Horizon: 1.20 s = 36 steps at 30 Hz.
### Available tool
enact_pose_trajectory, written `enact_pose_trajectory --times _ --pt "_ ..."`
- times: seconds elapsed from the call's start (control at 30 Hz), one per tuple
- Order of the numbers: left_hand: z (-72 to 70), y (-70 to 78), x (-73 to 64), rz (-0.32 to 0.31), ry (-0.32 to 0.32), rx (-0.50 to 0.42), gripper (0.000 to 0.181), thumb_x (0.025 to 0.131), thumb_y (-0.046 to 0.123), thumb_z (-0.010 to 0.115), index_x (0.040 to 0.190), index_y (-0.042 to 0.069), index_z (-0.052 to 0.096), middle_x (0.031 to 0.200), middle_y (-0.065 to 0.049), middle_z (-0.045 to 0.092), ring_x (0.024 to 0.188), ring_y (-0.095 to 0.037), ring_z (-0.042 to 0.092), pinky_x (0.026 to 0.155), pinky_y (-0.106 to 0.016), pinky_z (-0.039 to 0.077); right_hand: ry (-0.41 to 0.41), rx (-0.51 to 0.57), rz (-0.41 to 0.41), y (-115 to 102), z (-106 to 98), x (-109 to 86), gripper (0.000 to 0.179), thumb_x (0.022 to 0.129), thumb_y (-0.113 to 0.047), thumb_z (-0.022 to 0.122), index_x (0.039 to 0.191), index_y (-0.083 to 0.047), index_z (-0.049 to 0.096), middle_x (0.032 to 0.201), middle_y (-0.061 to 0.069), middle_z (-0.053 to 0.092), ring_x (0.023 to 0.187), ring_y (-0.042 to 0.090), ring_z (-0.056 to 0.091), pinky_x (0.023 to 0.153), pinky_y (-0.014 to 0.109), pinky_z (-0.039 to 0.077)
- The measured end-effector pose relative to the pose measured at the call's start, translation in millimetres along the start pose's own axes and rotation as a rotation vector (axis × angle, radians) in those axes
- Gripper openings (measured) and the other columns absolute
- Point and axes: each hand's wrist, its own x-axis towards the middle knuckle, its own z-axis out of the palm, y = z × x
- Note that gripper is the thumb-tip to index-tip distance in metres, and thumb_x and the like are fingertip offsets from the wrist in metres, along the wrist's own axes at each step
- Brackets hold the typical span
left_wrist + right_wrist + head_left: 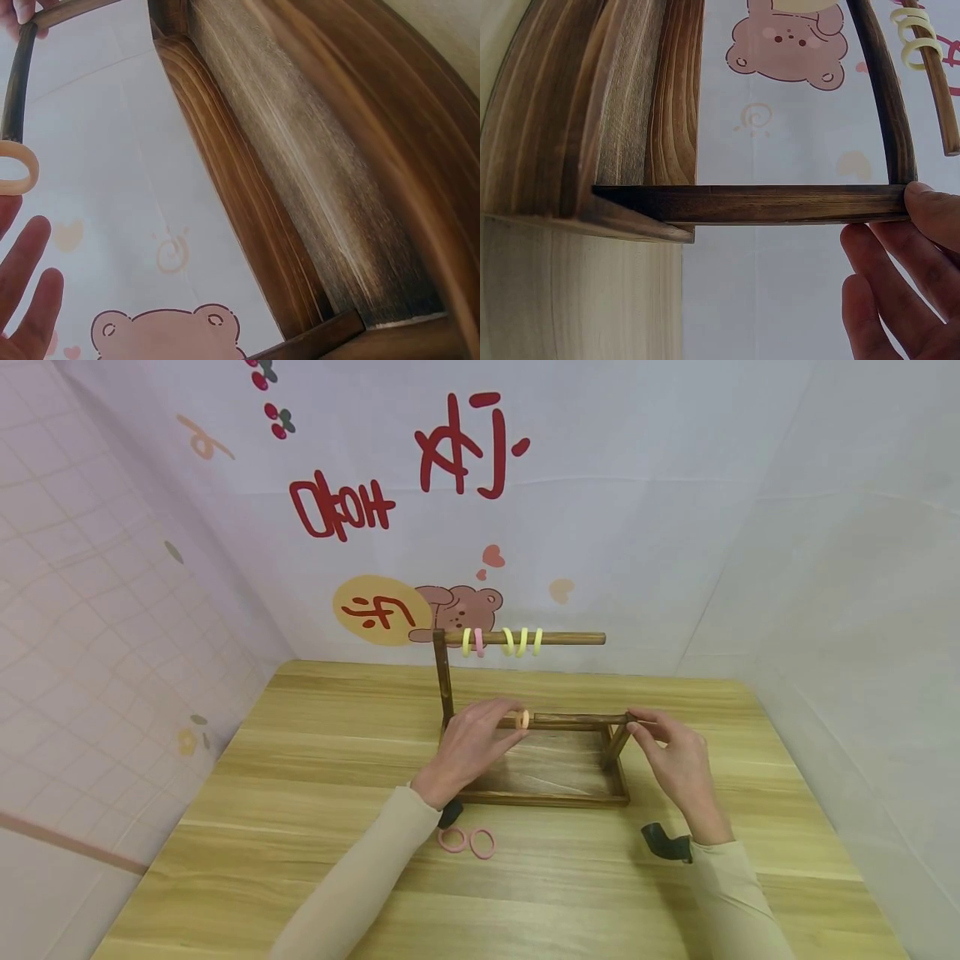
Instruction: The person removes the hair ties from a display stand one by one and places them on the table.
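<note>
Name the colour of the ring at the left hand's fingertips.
The ring is pale orange; it shows best in the left wrist view.

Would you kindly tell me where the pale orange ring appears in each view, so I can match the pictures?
Head: the pale orange ring is slightly right of and below center, pinched by the left hand.
Left wrist: the ring is at the picture's left edge, about halfway up.
Right wrist: it is not in this picture.
Shared landmark: the pink bear on the wall, in all three.
</note>
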Motion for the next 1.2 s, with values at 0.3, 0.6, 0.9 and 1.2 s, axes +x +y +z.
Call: enact_pose_trajectory --times 0.3,0.6,0.9,1.2 --pt "-3.8 -0.7 -5.5 0.045 0.021 -0.013 0.032 0.091 0.021 0.083 0.118 0.007 0.074 0.111 -0.005 0.077 0.098 -0.019 0.074 0.082 -0.034 0.061 -0.002 0.007 -0.002 0 0 -0.1 0.025 0.099 -0.009 0.072 0.123 -0.003 0.074 0.114 0.02 0.075 0.094 0.043 0.074 0.08 0.064 0.057" --pt "-7.0 3.2 -10.3 0.063 0.023 -0.029 0.032 0.092 0.019 0.082 0.12 0.007 0.073 0.116 -0.006 0.075 0.099 -0.018 0.074 0.077 -0.032 0.062 0.006 0.007 -0.006 0 0 0.2 0.024 0.098 -0.009 0.072 0.122 -0.003 0.074 0.114 0.019 0.076 0.094 0.042 0.075 0.079 0.062 0.057" --pt "-9.1 6.6 -13.6 0.067 0.019 -0.037 0.035 0.09 0.015 0.083 0.122 0.007 0.072 0.119 -0.007 0.073 0.089 -0.018 0.075 0.062 -0.023 0.057 0.001 0.006 -0.005 0 0 0.0 0.025 0.099 -0.009 0.072 0.123 -0.003 0.074 0.115 0.02 0.075 0.094 0.042 0.075 0.079 0.063 0.057" --pt "-9.5 7.0 -14.9 0.083 0.038 -0.045 0.036 0.087 0.011 0.086 0.12 0.007 0.073 0.115 -0.007 0.074 0.072 -0.013 0.071 0.048 -0.014 0.041 0.004 0.008 -0.003 0 0 0.2 0.025 0.098 -0.009 0.073 0.122 -0.003 0.074 0.114 0.019 0.075 0.093 0.042 0.075 0.079 0.063 0.057"
